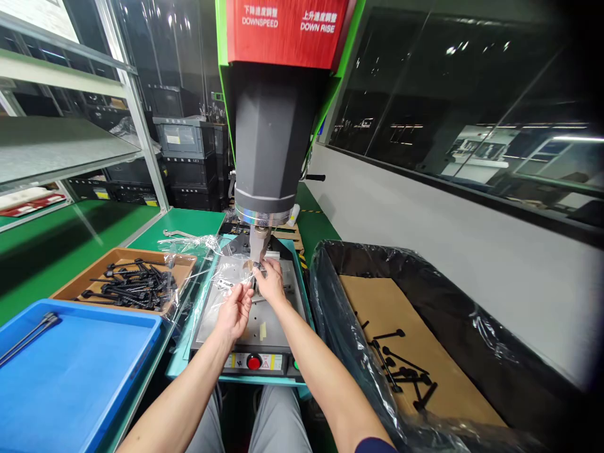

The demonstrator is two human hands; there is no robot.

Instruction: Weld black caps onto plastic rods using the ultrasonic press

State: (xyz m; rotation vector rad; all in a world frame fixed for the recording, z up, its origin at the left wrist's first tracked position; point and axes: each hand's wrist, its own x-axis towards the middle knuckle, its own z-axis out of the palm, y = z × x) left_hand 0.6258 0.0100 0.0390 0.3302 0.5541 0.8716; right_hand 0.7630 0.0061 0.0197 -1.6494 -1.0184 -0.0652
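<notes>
In the middle stands a press machine, its metal horn (pixel 259 242) pointing down over a steel base plate (pixel 207 327). My right hand (pixel 271 282) reaches in just beneath the horn tip, thumb and fingers closed around a small dark part (pixel 257 267) that they mostly cover. Lower and to the left, my left hand (pixel 236 309) has its fingers curled, thumb against index. Whatever it pinches is too small to make out. Crumpled clear plastic film (pixel 225 272) shows just beyond it.
On the left lie a brown tray (pixel 70 286) of black rod-like parts (pixel 136 286) and a blue tray (pixel 85 371) with two thin rods. To the right, a plastic-lined box (pixel 325 302) holds several black parts on cardboard. A red button (pixel 253 362) sits on the machine's front.
</notes>
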